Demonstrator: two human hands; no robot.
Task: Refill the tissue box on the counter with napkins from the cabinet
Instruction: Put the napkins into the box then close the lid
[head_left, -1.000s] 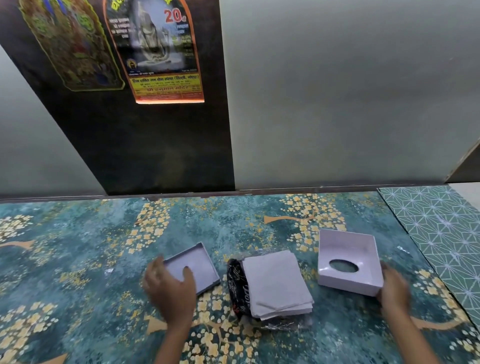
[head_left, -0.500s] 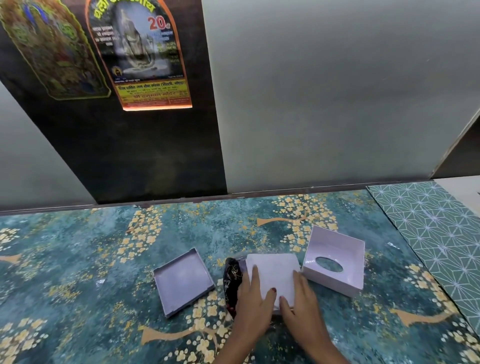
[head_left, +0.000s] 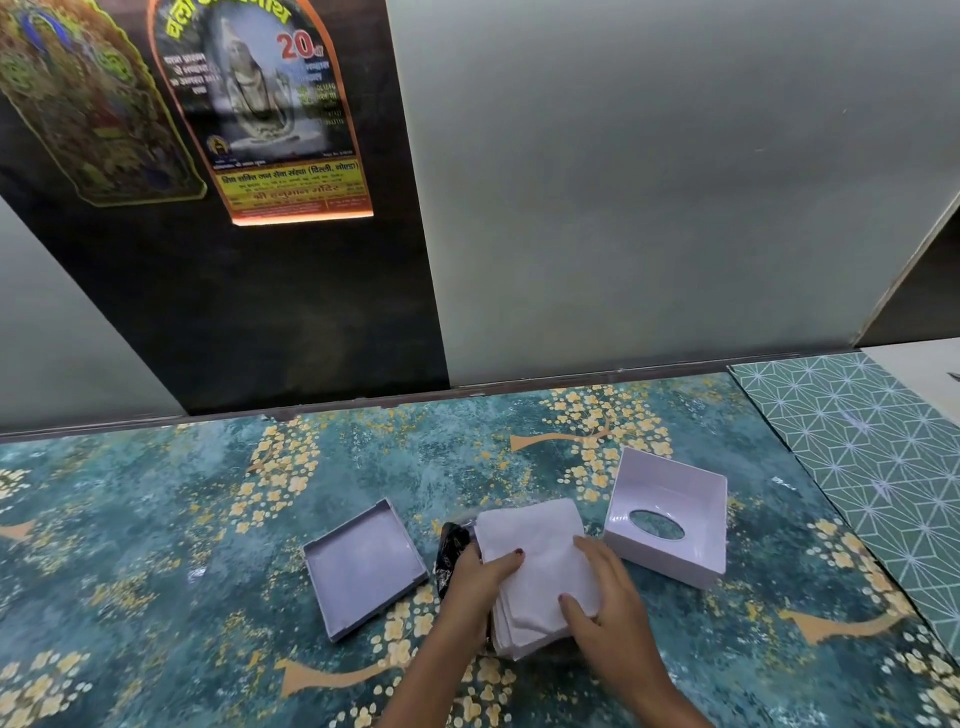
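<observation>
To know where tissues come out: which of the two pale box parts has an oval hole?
The deeper part, right of the napkin stack, lying open side up. The shallow part on the left has a plain floor, no hole.

Arched poster (head_left: 260, 111) on the dark panel (head_left: 270, 312) — a red "20"; its Devanagari lines too blurred to read

Napkins (head_left: 540, 540) gripped by left hand (head_left: 478, 577), right hand (head_left: 608, 597); box (head_left: 670, 493) beside.
</observation>
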